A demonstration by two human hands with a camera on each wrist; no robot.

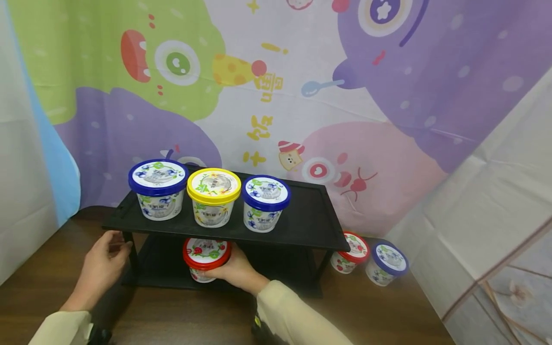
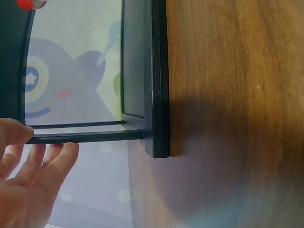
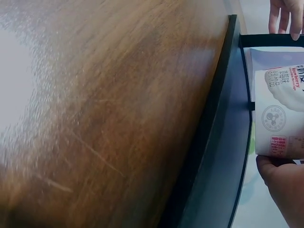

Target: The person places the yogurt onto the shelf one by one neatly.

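Note:
My right hand (image 1: 239, 270) grips a red-lidded strawberry cup (image 1: 206, 261) from its right side, at the front of the lower tier of a black two-tier rack (image 1: 302, 235). In the right wrist view the white cup wall (image 3: 280, 111) shows, with the thumb at its base. At the rack's left front corner, my left hand (image 1: 103, 263) holds the thin black post (image 2: 95, 137) between thumb and fingers. On the upper tier stand a blue-lidded cup (image 1: 159, 189), a yellow-lidded cup (image 1: 213, 196) and another blue-lidded cup (image 1: 265, 203) in a row.
Right of the rack, on the brown wooden table (image 1: 181, 314), stand another red-lidded cup (image 1: 350, 251) and a blue-lidded cup (image 1: 386, 263). A cartoon-printed curtain (image 1: 276, 96) hangs behind the rack, and a pale cloth (image 1: 496, 201) borders the right side.

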